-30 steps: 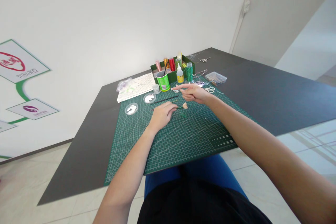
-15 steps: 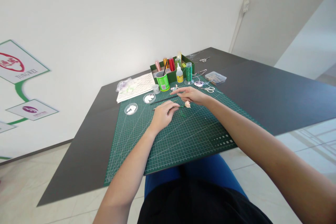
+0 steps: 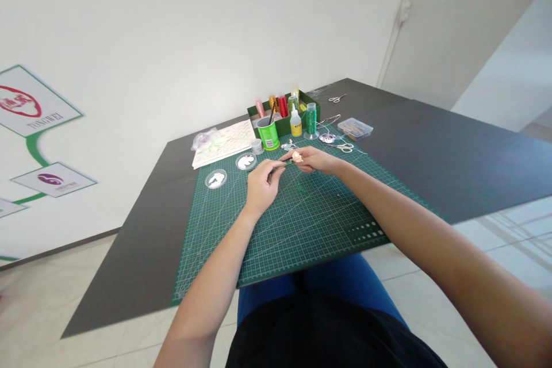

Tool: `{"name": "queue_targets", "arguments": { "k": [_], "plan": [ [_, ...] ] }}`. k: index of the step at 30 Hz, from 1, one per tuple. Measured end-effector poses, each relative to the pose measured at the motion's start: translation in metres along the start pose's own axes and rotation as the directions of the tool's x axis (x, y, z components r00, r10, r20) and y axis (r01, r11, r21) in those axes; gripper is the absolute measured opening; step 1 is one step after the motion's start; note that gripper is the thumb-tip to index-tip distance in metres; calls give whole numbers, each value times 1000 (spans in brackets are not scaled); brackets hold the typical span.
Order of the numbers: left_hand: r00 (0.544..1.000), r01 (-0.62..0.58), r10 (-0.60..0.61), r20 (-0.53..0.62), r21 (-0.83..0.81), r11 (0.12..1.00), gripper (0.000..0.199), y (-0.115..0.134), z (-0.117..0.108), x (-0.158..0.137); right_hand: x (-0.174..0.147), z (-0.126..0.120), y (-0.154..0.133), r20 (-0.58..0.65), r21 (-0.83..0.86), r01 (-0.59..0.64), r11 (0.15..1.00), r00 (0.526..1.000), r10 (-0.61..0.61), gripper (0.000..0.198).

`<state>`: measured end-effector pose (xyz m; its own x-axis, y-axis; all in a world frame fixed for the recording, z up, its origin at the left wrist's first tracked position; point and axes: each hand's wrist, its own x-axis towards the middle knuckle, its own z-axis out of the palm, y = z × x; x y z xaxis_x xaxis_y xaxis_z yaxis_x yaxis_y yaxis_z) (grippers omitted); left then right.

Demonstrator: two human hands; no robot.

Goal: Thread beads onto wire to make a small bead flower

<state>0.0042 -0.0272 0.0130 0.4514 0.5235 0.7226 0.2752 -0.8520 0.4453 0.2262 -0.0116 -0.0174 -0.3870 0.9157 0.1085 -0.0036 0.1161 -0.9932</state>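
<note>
My left hand [image 3: 261, 185] pinches a small pale flower [image 3: 297, 157] by its green stem [image 3: 288, 164] above the cutting mat [image 3: 297, 230] — presumably to leave the bloom free; my right hand [image 3: 318, 161] sits behind the bloom, fingers close together, though I cannot tell whether they grip it; the stem's far end is lost in my left hand; beyond, the glue bottle [image 3: 295, 125] stands upright on the desk [image 3: 401, 144], probably for easy reach — partly hiding the green box [image 3: 283, 126].
</note>
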Motion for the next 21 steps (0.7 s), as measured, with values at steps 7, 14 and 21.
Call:
{"name": "queue_targets", "arguments": {
  "k": [7, 14, 21],
  "plan": [
    [997, 70, -67, -41, 61, 996, 11, -7, -3, 1, -2, 0, -1, 35, -59, -40, 997, 999, 42, 42],
    [993, 112, -109, -40, 84, 990, 12, -18, -3, 0, -4, 1, -4, 60, -153, -81, 985, 994, 91, 45],
    [992, 116, -114, -52, 28, 993, 17, -19, -2, 1, -5, 0, -6, 72, -208, -94, 974, 991, 110, 44]
  ]
}}
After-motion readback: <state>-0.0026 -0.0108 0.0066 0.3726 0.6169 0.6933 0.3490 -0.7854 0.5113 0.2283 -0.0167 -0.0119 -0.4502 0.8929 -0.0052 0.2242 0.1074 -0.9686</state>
